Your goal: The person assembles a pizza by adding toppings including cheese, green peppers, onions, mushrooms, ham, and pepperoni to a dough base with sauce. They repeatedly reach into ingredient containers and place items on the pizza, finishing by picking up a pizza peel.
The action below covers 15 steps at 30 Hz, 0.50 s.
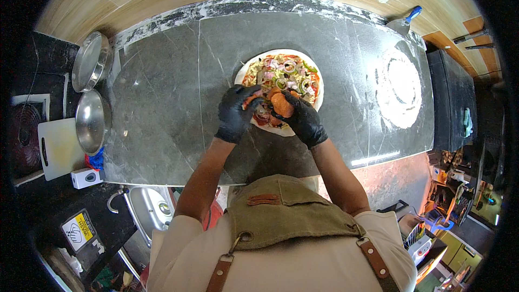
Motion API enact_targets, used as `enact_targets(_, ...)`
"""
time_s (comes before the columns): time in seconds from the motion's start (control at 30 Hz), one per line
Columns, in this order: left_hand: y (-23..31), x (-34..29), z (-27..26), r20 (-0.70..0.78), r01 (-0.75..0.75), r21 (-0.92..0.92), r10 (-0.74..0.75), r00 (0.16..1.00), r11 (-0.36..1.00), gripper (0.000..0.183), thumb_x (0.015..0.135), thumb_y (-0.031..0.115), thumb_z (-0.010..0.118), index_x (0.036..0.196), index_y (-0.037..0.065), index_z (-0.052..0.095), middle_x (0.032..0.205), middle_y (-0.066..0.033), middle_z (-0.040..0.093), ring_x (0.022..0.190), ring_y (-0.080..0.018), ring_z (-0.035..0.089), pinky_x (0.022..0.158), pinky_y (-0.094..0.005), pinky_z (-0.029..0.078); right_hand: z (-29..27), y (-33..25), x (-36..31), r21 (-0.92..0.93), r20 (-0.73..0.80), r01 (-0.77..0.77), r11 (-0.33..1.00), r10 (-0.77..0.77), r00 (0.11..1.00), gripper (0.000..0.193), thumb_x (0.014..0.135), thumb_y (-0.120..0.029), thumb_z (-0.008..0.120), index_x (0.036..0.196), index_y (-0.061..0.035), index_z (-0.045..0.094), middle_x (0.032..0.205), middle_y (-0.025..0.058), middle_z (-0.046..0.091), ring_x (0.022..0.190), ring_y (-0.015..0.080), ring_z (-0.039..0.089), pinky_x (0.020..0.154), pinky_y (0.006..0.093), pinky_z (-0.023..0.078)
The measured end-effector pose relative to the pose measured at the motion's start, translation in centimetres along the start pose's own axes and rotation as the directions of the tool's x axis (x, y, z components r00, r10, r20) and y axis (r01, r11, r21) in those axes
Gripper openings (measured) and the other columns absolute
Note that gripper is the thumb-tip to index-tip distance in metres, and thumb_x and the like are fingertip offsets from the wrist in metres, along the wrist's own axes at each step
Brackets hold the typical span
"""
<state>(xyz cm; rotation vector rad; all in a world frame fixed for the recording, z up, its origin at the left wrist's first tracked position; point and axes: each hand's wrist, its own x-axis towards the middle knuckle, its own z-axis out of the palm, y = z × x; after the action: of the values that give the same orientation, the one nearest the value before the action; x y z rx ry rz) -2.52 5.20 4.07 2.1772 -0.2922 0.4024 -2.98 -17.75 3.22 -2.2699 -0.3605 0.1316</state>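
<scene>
A raw pizza lies on the grey stone counter in front of me. Its pale dough rim surrounds red sauce, shredded cheese, onion rings, green pepper rings, dark olive pieces and pinkish chunks. My right hand, in a black glove, grips a small stack of orange-red pepperoni slices above the near part of the pizza. My left hand, also black-gloved, is at the pizza's left edge. Its fingertips pinch a reddish slice that looks like pepperoni. Both hands cover part of the near toppings.
A patch of white flour is spread on the counter's right side, with a blue-handled scraper behind it. Two round metal pans stand at the left edge, near a white cutting board. A sink is at lower left.
</scene>
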Motion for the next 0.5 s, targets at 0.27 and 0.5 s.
enact_targets(0.27, 1.9, 0.2, 1.7, 0.109, 0.072, -0.096, -0.062, 0.992, 0.993, 0.027, 0.086, 0.009, 0.077, 0.113, 0.007, 0.073, 0.102, -0.0127, 0.072, 0.096, -0.0324, 0.070, 0.085, -0.0420, 0.055, 1.8, -0.1, -0.1, 0.223, 0.047, -0.116, 0.968, 0.108, 0.993, 0.055, 0.092, -0.018, 0.078, 0.141, -0.0034, 0.057, 0.130, 0.0186, 0.068, 0.117, 0.0289, 0.068, 0.099, 0.0396, 0.055)
enact_targets(0.5, -1.3, 2.0, 1.5, 0.050, 0.361, -0.294, -0.363, 0.931, 0.885, 0.021, 0.088, 0.011, 0.077, 0.108, 0.005, 0.075, 0.105, -0.0153, 0.076, 0.090, -0.0315, 0.074, 0.081, -0.0396, 0.057, 2.8, 2.5, 0.9, 0.457, 0.036, -0.175, 0.872, 0.178, 0.983, 0.053, 0.092, -0.015, 0.077, 0.138, -0.0002, 0.056, 0.131, 0.0185, 0.067, 0.119, 0.0284, 0.067, 0.104, 0.0380, 0.053)
